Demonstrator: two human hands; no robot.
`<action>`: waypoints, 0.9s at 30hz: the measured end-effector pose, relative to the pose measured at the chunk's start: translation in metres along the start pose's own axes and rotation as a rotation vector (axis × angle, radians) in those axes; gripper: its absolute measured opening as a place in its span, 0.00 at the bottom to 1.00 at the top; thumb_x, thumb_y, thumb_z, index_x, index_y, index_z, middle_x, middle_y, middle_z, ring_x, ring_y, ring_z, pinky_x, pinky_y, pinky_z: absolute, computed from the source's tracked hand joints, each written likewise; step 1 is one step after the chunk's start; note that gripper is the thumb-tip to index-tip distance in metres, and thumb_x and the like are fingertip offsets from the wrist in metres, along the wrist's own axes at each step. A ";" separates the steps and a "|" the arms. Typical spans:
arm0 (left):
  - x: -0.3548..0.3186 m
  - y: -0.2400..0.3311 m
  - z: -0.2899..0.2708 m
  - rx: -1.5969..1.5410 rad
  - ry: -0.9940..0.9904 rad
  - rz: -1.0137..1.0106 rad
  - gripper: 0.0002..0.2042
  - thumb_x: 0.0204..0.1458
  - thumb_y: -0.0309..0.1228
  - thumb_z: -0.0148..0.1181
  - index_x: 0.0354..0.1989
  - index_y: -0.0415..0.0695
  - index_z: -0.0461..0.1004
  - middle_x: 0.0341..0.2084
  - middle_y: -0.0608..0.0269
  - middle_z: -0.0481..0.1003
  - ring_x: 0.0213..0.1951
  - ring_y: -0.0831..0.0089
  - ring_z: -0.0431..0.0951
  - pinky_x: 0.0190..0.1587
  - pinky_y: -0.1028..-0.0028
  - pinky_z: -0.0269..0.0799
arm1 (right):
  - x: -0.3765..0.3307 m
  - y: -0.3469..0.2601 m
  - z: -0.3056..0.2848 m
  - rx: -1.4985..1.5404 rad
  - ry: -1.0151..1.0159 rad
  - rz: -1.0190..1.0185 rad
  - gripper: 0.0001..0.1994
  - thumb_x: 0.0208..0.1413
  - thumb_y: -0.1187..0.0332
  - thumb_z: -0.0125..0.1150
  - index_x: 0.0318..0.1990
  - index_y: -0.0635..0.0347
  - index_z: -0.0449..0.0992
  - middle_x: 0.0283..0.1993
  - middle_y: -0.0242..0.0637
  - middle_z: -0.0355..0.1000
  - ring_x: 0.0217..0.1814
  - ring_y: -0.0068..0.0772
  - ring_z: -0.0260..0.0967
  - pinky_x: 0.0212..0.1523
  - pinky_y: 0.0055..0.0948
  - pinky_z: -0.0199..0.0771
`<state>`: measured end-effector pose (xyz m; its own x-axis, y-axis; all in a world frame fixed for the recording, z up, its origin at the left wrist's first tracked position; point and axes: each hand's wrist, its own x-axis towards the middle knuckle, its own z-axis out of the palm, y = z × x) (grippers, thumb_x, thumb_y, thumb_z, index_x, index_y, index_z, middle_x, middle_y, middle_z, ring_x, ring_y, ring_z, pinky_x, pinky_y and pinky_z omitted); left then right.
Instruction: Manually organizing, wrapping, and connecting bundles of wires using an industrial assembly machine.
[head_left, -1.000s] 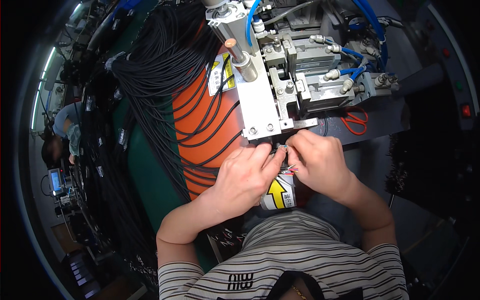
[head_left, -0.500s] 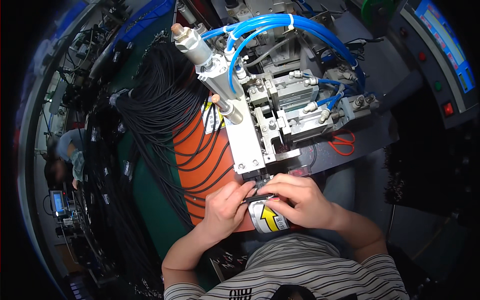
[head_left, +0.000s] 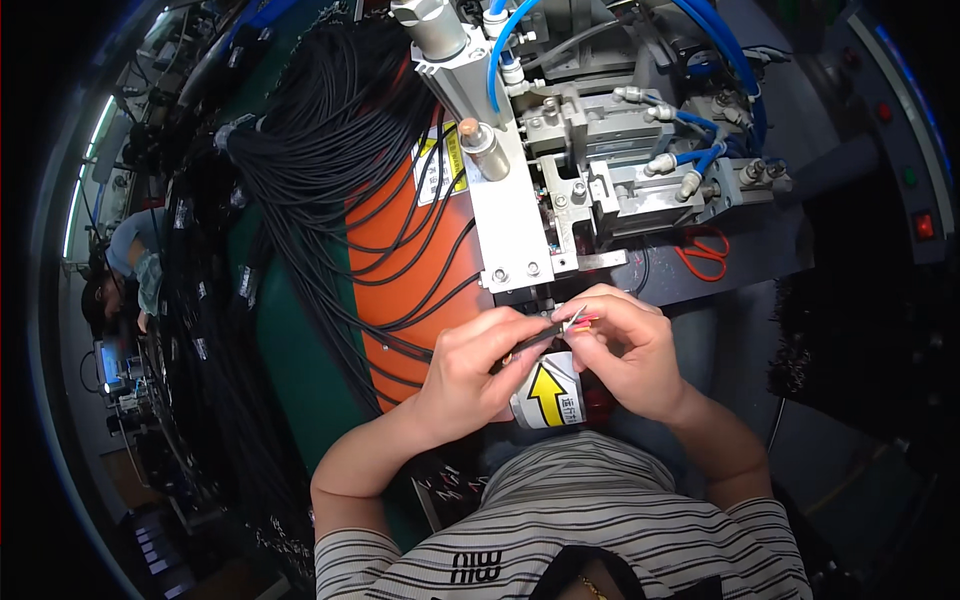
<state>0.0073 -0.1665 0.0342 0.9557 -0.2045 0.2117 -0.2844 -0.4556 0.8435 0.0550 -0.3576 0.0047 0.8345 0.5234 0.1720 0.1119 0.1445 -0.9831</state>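
The left hand (head_left: 478, 372) pinches a black cable (head_left: 530, 340) in its grip; the right hand (head_left: 628, 352) pinches its wire ends (head_left: 578, 322) at 3 o'clock, just below the machine (head_left: 560, 190).

A thin black cable (head_left: 535, 338) is lying nearly level, tilting slightly up to the right, just below a metal machine. Its stripped end is showing fine red and white wires (head_left: 580, 320) fanning out.
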 end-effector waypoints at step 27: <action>0.001 0.004 0.007 0.340 0.082 0.249 0.11 0.39 0.24 0.65 0.32 0.37 0.73 0.16 0.61 0.68 0.15 0.67 0.69 0.18 0.72 0.64 | -0.015 0.003 0.012 -0.304 0.143 -0.213 0.14 0.57 0.79 0.55 0.51 0.71 0.73 0.45 0.45 0.70 0.42 0.31 0.71 0.44 0.26 0.72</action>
<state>0.0071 -0.1742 0.0341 0.8535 -0.2813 0.4386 -0.5031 -0.6636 0.5536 0.0363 -0.3545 -0.0001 0.8394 0.3835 0.3852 0.4279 -0.0292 -0.9034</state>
